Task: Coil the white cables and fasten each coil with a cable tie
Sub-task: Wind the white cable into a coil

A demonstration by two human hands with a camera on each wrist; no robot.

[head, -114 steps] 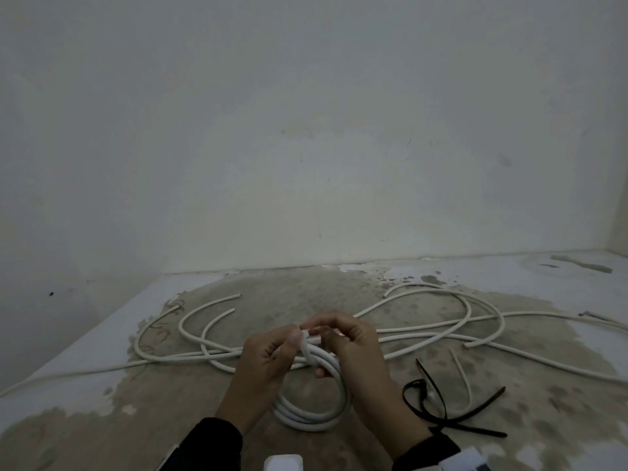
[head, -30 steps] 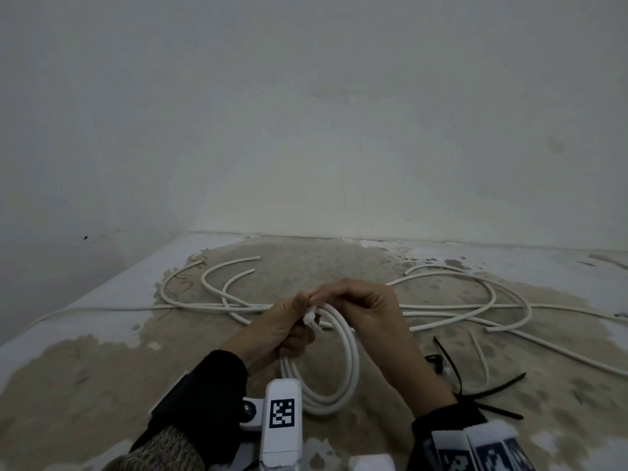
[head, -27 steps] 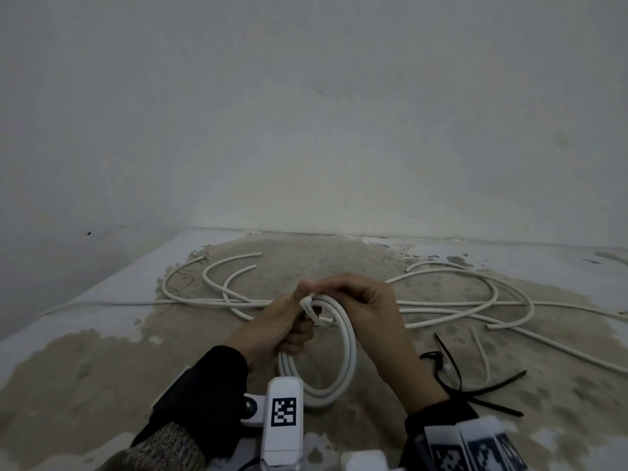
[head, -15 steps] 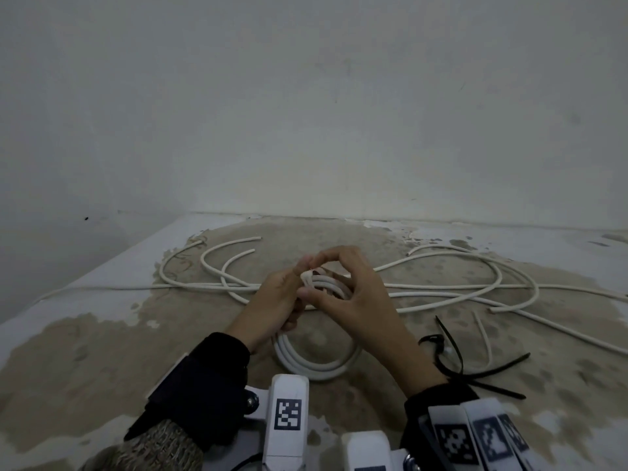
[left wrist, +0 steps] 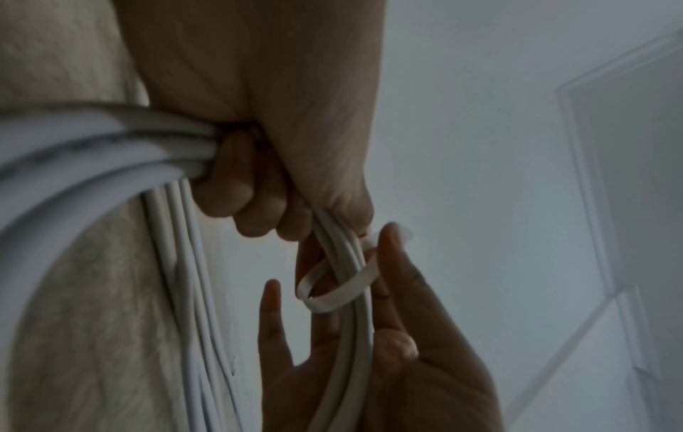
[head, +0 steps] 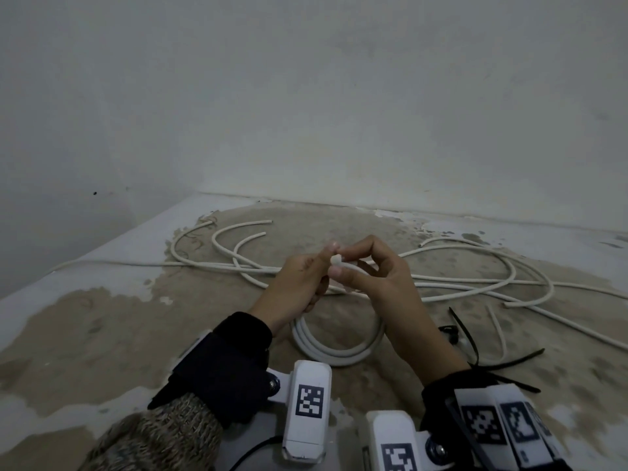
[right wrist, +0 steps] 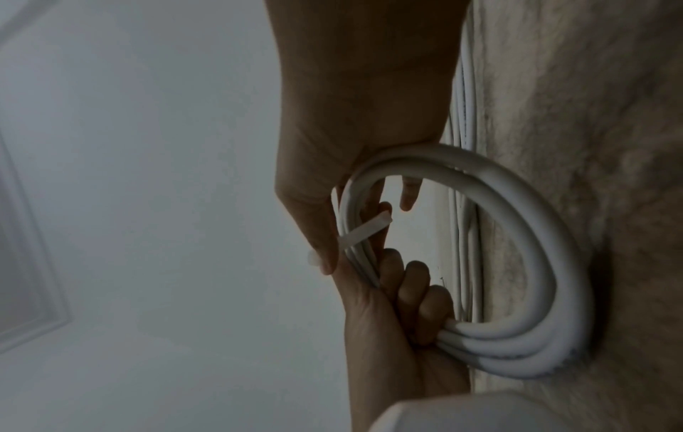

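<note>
The coil of white cable hangs upright between both hands at about 6 o'clock in the head view, its lower arc near or on the stained floor — contact cannot be told. The left hand has its fingers curled round the bundled strands at the coil's top, a firm clamp. The right hand pinches a white tie between thumb and forefinger; the tie is looped loosely round the strands just beside the left fist, and in the right wrist view its free end sticks out across the bundle.

The cable looks stiff and springy, so the turns will likely fan apart if the left grip eases; the best hold is right at the bundle next to the tie. The tie is thin, light and probably slick, so it wants a pinch close to its end.

Loose cables sprawl from 10 to 3 o'clock, still uncoiled, and black ties lie at about 4 o'clock.
</note>
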